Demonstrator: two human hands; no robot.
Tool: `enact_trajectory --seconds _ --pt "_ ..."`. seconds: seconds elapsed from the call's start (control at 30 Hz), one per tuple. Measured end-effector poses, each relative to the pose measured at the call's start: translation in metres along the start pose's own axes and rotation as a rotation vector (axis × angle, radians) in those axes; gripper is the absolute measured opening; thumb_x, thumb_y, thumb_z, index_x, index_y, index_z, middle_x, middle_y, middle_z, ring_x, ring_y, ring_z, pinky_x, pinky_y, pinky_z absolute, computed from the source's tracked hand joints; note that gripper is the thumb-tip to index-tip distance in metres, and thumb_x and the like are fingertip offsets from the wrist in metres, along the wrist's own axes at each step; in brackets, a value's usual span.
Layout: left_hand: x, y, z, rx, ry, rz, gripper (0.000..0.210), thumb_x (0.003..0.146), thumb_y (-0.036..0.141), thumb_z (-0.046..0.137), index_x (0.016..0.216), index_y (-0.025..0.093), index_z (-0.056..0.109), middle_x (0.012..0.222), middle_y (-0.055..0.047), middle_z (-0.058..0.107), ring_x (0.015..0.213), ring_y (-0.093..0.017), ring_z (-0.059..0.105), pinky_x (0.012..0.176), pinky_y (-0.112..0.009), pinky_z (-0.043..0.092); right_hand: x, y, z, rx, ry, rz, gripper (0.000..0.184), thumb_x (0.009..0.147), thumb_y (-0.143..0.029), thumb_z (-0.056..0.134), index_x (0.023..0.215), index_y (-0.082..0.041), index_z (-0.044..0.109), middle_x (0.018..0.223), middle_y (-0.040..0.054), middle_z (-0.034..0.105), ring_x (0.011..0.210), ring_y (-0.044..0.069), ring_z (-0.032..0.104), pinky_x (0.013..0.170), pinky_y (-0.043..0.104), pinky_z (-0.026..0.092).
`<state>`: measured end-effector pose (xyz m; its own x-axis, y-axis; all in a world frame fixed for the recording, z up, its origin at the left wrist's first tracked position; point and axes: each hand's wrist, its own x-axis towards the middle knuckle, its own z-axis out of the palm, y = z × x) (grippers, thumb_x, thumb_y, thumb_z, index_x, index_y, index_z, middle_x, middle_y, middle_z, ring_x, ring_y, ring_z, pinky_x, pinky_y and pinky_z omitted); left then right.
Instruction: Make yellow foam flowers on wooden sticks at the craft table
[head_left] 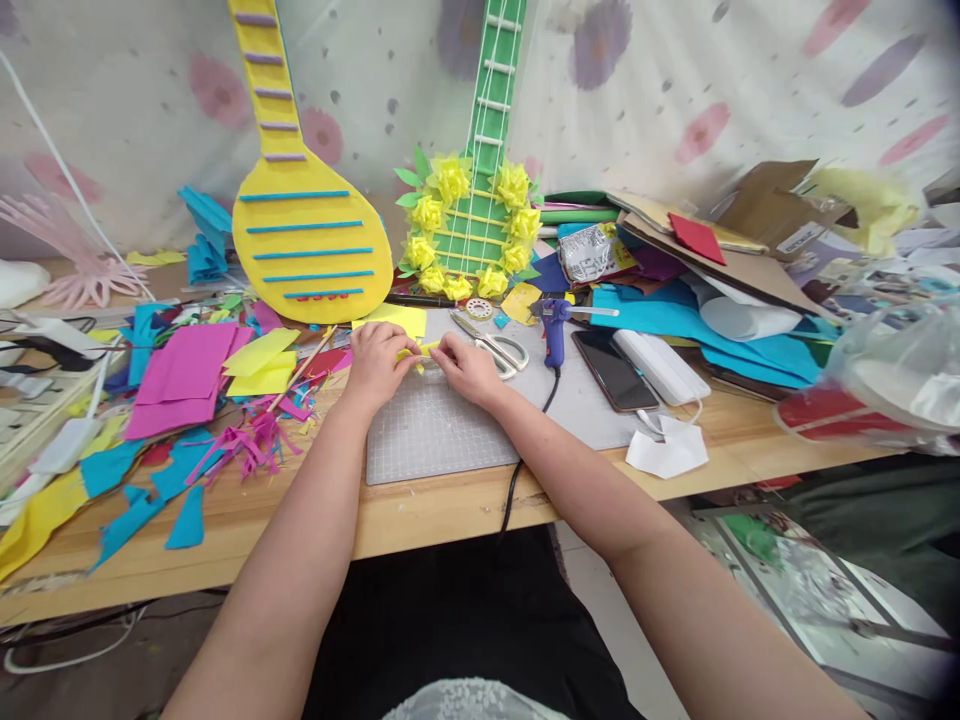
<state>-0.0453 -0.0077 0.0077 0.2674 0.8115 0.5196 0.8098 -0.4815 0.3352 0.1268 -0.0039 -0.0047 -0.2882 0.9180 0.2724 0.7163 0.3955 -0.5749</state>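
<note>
Pinching a narrow yellow piece (430,349) between thumb and fingers, on its left side in the grip of the left hand (374,360) and on its right side in the grip of the right hand (466,368), and hiding part of it with the fingers. Holding it over the back part of a grey cutting mat (420,435), well in from the front edge of the counter (450,520). Can see scissors (513,350) just beside the right hand, then a purple glue gun (553,332) and a dark phone (613,371) farther toward the counter's right end. Can also see, near the back edge, 1 yellow instrument shape (311,225) with 5 blue strips, and, toward the left end, magenta sheets (184,375) among scraps.
</note>
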Motion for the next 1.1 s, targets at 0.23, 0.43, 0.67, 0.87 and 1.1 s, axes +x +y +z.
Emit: enact_trajectory --seconds 0.23,0.43,0.67,0.87,1.1 --pt "0.001 0.005 0.001 0.0 0.116 -0.057 0.016 0.075 0.039 0.058 0.074 0.024 0.062 0.088 -0.005 0.055 0.094 -0.024 0.044 0.087 -0.042 0.026 0.006 0.011 -0.002 0.426 0.169 0.143 0.039 0.086 -0.053 0.03 0.105 -0.021 0.04 0.078 -0.0005 0.059 0.065 0.011 0.055 0.063 0.024 0.039" --pt "0.0 0.004 0.006 0.031 0.154 -0.061 0.019 0.077 0.041 0.055 0.075 0.024 0.062 0.087 -0.005 0.056 0.093 -0.024 0.044 0.089 -0.043 0.024 0.005 0.01 -0.007 0.312 0.335 0.119 0.034 0.087 -0.049 0.032 0.099 -0.02 0.045 0.09 0.0039 0.057 0.08 0.013 0.054 0.073 0.027 0.04" --pt "0.0 0.006 0.007 0.082 0.175 -0.049 0.016 0.078 0.037 0.055 0.075 0.023 0.064 0.085 -0.005 0.057 0.092 -0.024 0.045 0.088 -0.043 0.024 -0.001 0.001 -0.01 -0.032 0.393 -0.191 0.029 0.088 -0.04 0.038 0.097 -0.018 0.054 0.101 0.0094 0.054 0.099 0.019 0.047 0.086 0.032 0.037" --pt "0.001 0.009 0.007 0.086 0.226 -0.029 0.019 0.079 0.036 0.053 0.072 0.022 0.064 0.083 -0.006 0.058 0.089 -0.023 0.045 0.087 -0.043 0.025 0.002 0.004 -0.001 -0.13 0.303 -0.323 0.025 0.086 -0.037 0.044 0.099 -0.02 0.057 0.099 0.0081 0.055 0.096 0.021 0.048 0.083 0.035 0.036" --pt "-0.001 0.01 0.006 0.1 0.245 0.022 0.021 0.08 0.038 0.052 0.071 0.023 0.064 0.081 -0.004 0.059 0.088 -0.022 0.045 0.085 -0.042 0.025 0.005 0.005 0.0 0.044 0.26 -0.274 0.018 0.087 -0.03 0.043 0.089 -0.019 0.057 0.087 0.0058 0.059 0.085 0.018 0.051 0.076 0.031 0.038"
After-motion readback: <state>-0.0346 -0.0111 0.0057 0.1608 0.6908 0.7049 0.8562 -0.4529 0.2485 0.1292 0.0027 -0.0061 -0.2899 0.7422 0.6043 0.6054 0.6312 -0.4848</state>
